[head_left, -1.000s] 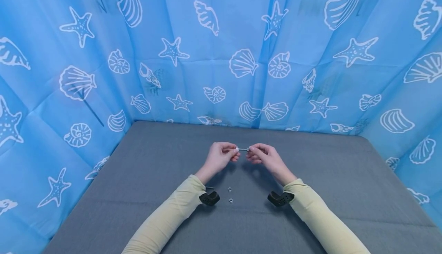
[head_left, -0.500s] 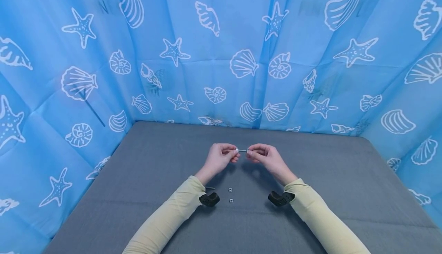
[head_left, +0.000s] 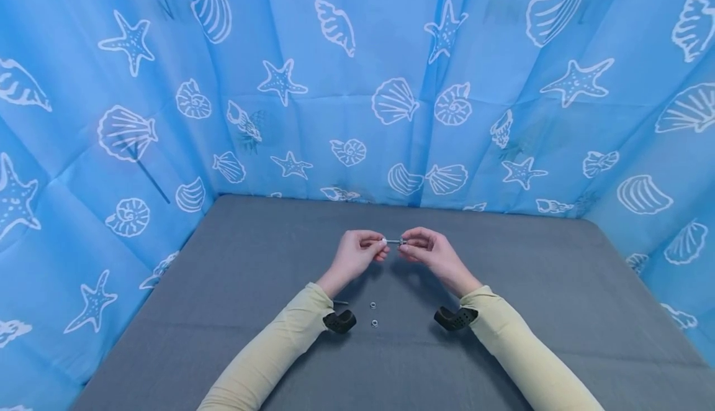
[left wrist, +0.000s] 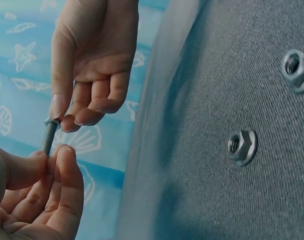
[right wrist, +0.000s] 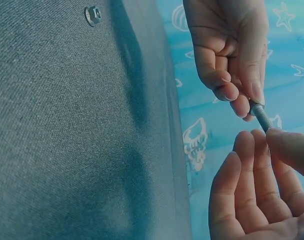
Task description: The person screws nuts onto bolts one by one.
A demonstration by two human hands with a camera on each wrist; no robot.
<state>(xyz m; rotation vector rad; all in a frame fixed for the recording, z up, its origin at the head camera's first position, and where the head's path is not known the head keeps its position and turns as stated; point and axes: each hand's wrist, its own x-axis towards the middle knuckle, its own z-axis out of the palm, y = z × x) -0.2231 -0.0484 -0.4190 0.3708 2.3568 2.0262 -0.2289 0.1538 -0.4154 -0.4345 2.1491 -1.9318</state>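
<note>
Above the table, a metal bolt lies level between both hands. My left hand pinches its head end between thumb and fingers; the right wrist view shows the flanged bolt head there. At the other end sits a flange nut, with the thumb and fingers of my right hand pinching it. Bare thread shows between the two grips. Two loose flange nuts lie on the table nearer the body.
A thin metal rod lies by the left sleeve, partly hidden. The grey cloth-covered table ends at a blue curtain with shell prints. Black wrist mounts hang below both cuffs.
The fingers of my right hand closed over the nut half a second ago and now sit a little looser, showing the nut again. My left hand stays in place on the bolt.
</note>
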